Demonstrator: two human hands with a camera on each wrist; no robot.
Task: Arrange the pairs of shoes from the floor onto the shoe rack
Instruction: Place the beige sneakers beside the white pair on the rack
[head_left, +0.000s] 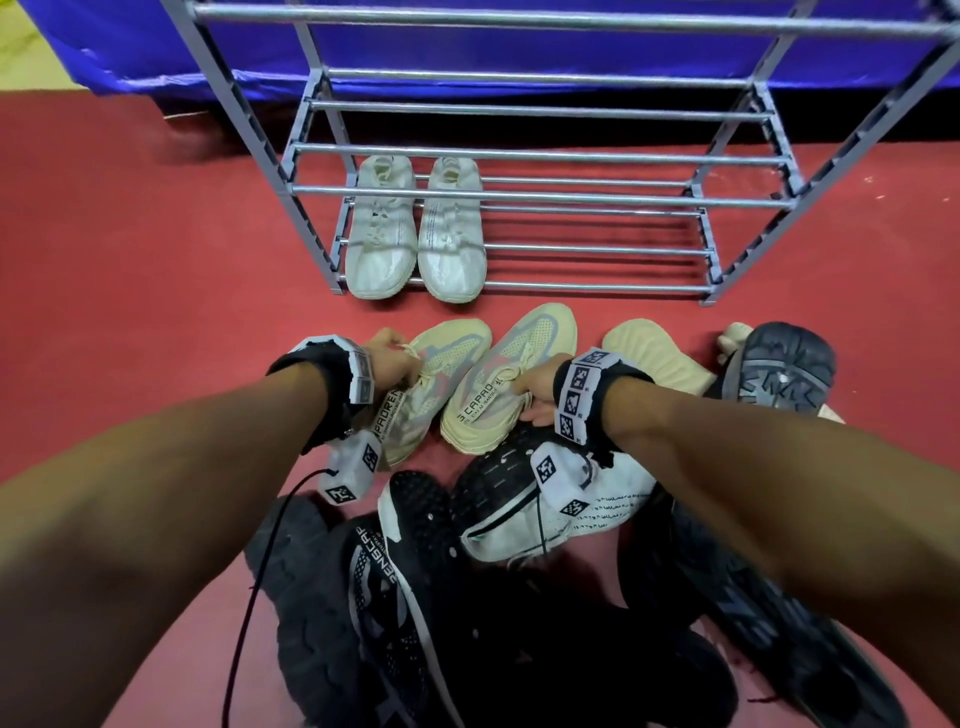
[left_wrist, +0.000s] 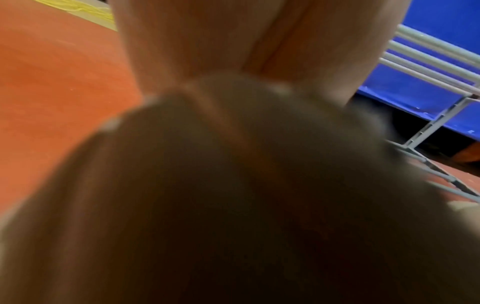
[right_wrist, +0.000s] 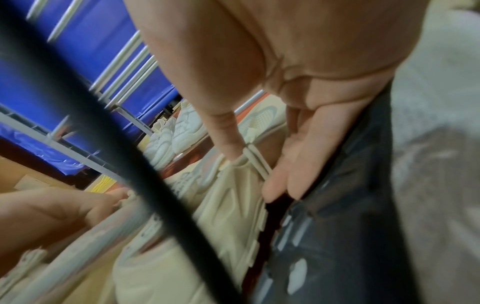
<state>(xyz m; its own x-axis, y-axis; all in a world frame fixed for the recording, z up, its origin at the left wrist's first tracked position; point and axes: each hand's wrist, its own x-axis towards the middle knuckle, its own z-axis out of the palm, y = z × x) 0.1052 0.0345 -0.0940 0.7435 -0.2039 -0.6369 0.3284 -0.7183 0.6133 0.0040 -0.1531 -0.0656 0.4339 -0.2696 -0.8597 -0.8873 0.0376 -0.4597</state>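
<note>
Two cream sneakers with grey and pink panels lie side by side on the red floor in front of the grey shoe rack (head_left: 519, 195). My left hand (head_left: 387, 358) grips the left cream sneaker (head_left: 452, 358) at its collar. My right hand (head_left: 532, 395) holds the right cream sneaker (head_left: 519, 358) the same way. In the right wrist view the right hand (right_wrist: 252, 174) has its thumb inside the collar of that sneaker (right_wrist: 233, 205) and its fingers along the outside. The left wrist view is blurred: the left hand (left_wrist: 233, 41) sits above a dark shoe heel (left_wrist: 233, 185).
A pair of white sneakers (head_left: 415, 234) stands at the left end of the rack's bottom shelf. Around my wrists lie black sneakers (head_left: 395, 597), a white and black shoe (head_left: 587, 509), an upturned cream shoe (head_left: 654, 353) and a dark sole-up shoe (head_left: 779, 364). Blue cloth (head_left: 519, 47) hangs behind the rack.
</note>
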